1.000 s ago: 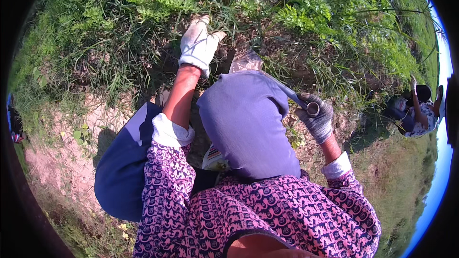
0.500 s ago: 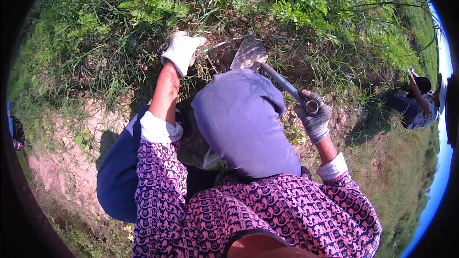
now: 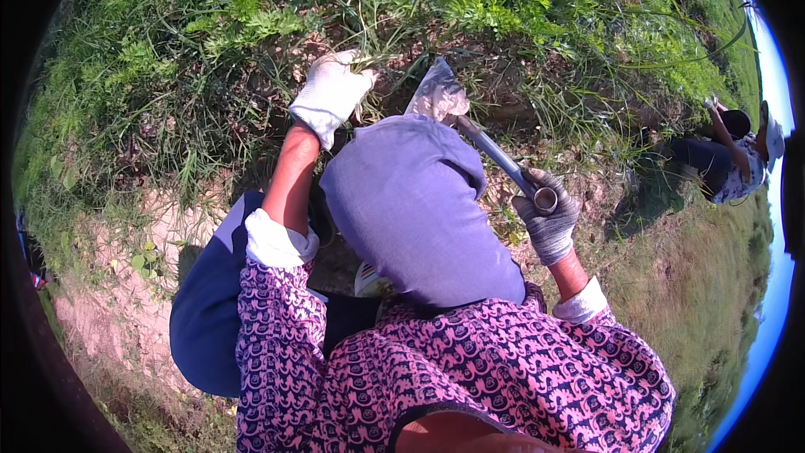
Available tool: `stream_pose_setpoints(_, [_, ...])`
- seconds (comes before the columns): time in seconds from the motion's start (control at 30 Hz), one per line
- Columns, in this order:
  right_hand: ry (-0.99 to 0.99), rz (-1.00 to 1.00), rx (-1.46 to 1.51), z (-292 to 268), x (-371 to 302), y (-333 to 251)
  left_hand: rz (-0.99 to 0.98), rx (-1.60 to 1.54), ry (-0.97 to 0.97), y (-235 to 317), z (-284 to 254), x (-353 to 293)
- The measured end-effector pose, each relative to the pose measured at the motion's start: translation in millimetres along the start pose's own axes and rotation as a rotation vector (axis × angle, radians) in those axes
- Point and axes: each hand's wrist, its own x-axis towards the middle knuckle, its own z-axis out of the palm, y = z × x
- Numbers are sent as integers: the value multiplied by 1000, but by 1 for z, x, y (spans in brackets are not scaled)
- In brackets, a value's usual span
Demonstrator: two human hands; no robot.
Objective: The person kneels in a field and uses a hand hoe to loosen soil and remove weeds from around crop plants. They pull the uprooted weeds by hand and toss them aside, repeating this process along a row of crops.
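Observation:
My left hand (image 3: pixel 333 91), in a white knit glove, is closed at the edge of the weeds, with grass blades (image 3: pixel 362 57) at its fingertips. My right hand (image 3: pixel 549 216), in a dirty grey glove, grips the pipe-like metal handle of a hand hoe (image 3: pixel 496 153). The open end of that handle faces me. Beyond my raised knee, the hoe's flat, soil-smeared blade (image 3: pixel 438 94) rests among soil and grass, just right of my left hand. My knee hides part of the ground below the blade.
Feathery green plants (image 3: pixel 511 13) and tangled grass grow along the far side. Bare pale soil (image 3: pixel 126 260) lies to my left. At the far right another person (image 3: pixel 734 155) crouches by the plants. My bent legs (image 3: pixel 411 201) fill the middle.
My left hand has shifted slightly right, nearer the hoe blade, and turned at the wrist. The blade now stands tilted more upright. My right hand keeps its grip, moving slightly down.

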Motion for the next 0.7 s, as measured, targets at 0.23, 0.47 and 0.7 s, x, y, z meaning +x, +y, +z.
stream_pose_setpoints(0.23, [160,62,-3,29,39,5,324,401,45,-30,65,94])
stream_pose_setpoints(0.47, [105,26,-46,19,18,5,385,802,98,-27,76,90])
stream_pose_setpoints(0.7, [83,-39,-64,38,31,0,266,778,38,4,73,89])
